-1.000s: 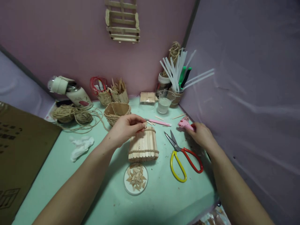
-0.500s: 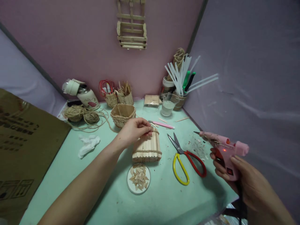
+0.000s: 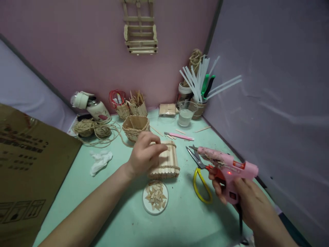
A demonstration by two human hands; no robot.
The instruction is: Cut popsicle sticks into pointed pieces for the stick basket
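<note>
My right hand is wrapped round the grip of a pink hot glue gun, its red light lit. The nozzle points left, over the scissors with yellow and red handles. Above a box of wooden craft sticks hovers my left hand, fingers curled together; anything between the fingertips is hidden. Braided twine runs along the box's upper and lower edges, and the hand covers its left part. Just in front stands a white round dish of small pointed wood chips.
Behind my left hand sits a woven-edged basket. Twine balls, a flask and a crumpled white tissue lie left. A pink tweezer-like tool, a cup of liquid and glue sticks are farther back. Cardboard borders the left.
My right hand has brought the glue gun leftward, over the scissors. My left hand has come off the box's upper twine edge and lifted slightly toward me.
</note>
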